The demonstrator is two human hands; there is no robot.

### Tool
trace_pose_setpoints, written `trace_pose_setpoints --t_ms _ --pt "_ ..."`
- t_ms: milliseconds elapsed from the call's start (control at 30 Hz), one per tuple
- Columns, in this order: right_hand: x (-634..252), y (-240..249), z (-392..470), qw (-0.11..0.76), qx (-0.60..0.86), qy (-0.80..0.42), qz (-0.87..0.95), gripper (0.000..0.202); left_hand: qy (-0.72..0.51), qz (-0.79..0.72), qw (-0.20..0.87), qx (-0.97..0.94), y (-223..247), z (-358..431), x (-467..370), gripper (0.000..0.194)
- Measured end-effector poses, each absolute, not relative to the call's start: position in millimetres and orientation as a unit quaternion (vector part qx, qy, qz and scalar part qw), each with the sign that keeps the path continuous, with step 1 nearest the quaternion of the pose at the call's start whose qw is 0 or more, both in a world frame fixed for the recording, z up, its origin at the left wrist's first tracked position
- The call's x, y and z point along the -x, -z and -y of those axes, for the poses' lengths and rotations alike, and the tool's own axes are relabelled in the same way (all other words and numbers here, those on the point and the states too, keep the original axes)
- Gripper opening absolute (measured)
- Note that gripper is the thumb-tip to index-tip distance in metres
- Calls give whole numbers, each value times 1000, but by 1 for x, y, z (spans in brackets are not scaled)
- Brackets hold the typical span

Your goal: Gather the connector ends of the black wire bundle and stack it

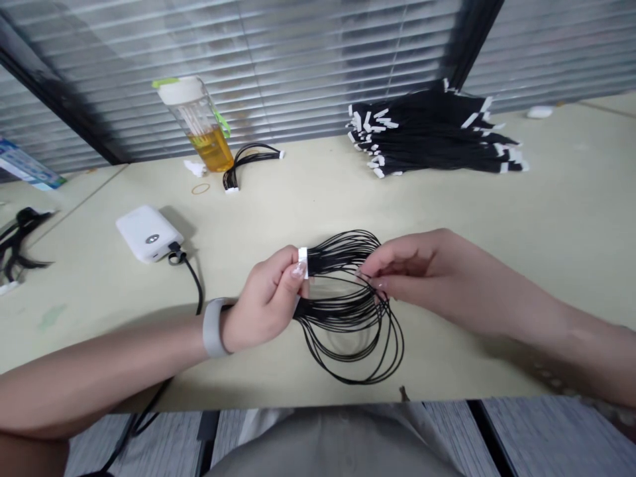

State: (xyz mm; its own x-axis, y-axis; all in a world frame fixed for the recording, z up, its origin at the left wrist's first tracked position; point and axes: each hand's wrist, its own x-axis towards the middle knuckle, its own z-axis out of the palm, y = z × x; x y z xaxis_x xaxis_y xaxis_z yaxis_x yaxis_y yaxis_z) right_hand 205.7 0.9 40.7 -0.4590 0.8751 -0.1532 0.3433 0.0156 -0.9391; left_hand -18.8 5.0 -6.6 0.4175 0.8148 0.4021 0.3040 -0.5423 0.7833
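Observation:
A black wire harness (342,311) with white connectors on its ends is bent into a loop above the table, its wires fanning out toward the right. My left hand (272,295) is closed on its connector end, the thumb pressing a white connector (303,262). A second white end shows only partly below those fingers. At the loop's right side, my right hand (422,268) pinches one or a few of the wires between thumb and fingertips. Some strands hang lower in wider loops toward the table's front edge.
A large pile of black harnesses (432,136) lies at the back right. At the back left stand a bottle of amber liquid (211,142) and a small harness (253,156). A white power bank (149,233) with a black cable sits left. More black wires (20,242) lie far left.

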Motion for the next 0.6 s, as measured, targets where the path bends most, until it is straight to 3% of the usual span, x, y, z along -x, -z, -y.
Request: trace_pose_setpoints --t_ms 100,333,600 --pt "-208 -41 -5 259 416 -601 631 2 -406 -362 312 -779 6 -5 19 37" --pt "-213 -38 -9 246 290 -746 546 12 -398 -348 320 -787 8 -6 20 34" --pt "-209 -39 -6 219 291 -728 581 15 -391 -344 307 -796 7 -6 20 34"
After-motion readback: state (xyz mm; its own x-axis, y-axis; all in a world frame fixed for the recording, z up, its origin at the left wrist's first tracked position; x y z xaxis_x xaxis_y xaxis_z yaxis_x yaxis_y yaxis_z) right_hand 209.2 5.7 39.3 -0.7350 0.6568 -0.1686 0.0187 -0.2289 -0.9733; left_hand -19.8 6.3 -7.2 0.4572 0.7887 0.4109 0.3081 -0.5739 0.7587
